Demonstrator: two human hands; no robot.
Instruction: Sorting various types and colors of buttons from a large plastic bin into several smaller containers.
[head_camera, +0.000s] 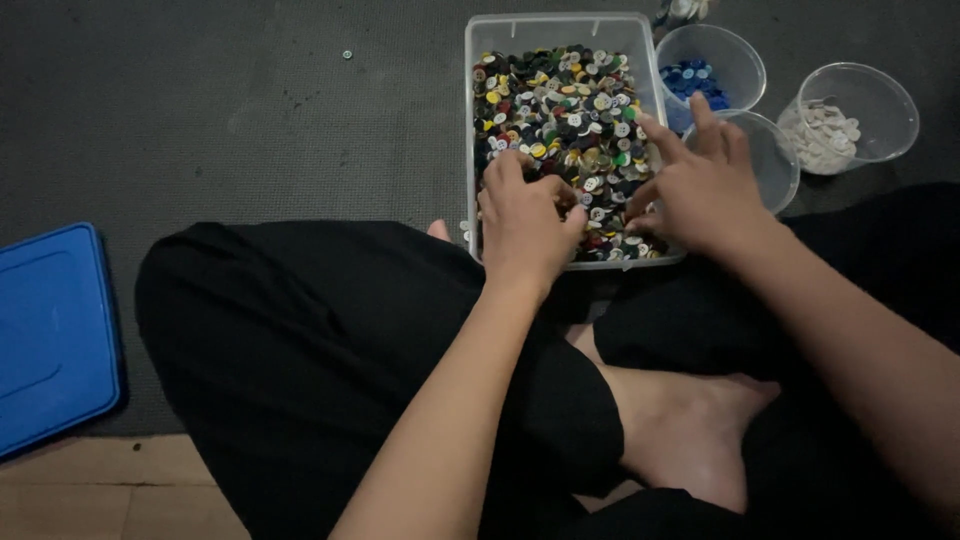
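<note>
A person sits cross-legged on a dark mat (250, 120), and one clear rectangular tub (478, 120) of mixed buttons (560, 110) rests on the mat just past the crossed legs. The buttons are far too many to count: black, white, yellow, green and red all heaped together. The tub's long axis runs straight away from the person, its near short end touching the black trousers (300, 340).

Both hands are in the near end of the tub. The left hand (525, 225) lies knuckles up with its fingers curled down into the heap; whether they pinch a button I cannot tell. The right hand (700, 185) rests on the tub's right rim with fingers spread, the forefinger pointing away, the thumb tucked towards the buttons.

Three clear round cups stand just right of the tub: one with blue buttons (715, 60), one with white buttons (850, 115), and one (775, 160) partly hidden behind the right hand. One blue lid (50, 335) lies far left. A single loose button (347, 54) sits on the mat.
</note>
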